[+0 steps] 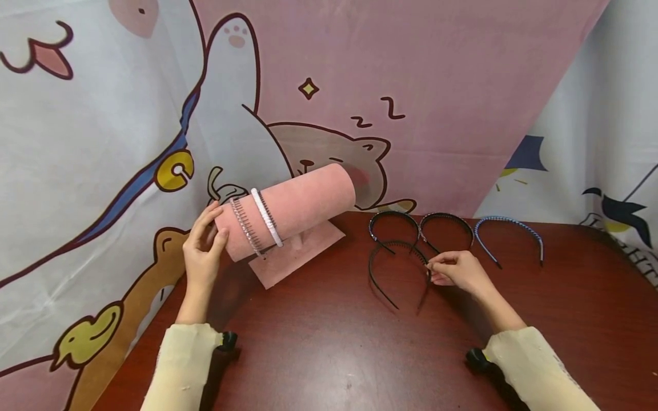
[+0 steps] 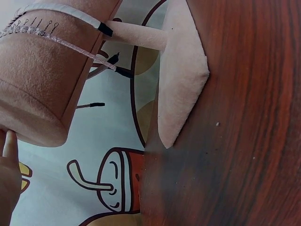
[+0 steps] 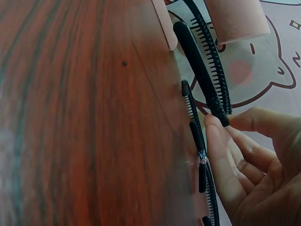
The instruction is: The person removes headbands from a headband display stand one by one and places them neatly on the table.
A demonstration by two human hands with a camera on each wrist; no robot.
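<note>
A pink fabric headband stand [image 1: 308, 200] has a thick roll on a stem above a flat base [image 1: 303, 254]. My left hand [image 1: 200, 251] grips the roll's near left end, thumb on the front and fingers at the rim. Round the roll sit a white headband [image 1: 265, 217] and a pale beaded headband with teeth [image 1: 245, 228]. My right hand [image 1: 460, 271] pinches one end of a black toothed headband [image 3: 200, 66] between thumb and fingers. That headband is held to the right of the stand, its other end pointing toward me.
Behind the held headband, two dark headbands [image 1: 393, 213] lie side by side on the brown table [image 1: 329, 354]. Farther right lies a blue headband [image 1: 506, 219]. A cartoon-printed cloth [image 1: 437, 103] hangs along the table's back and left edges.
</note>
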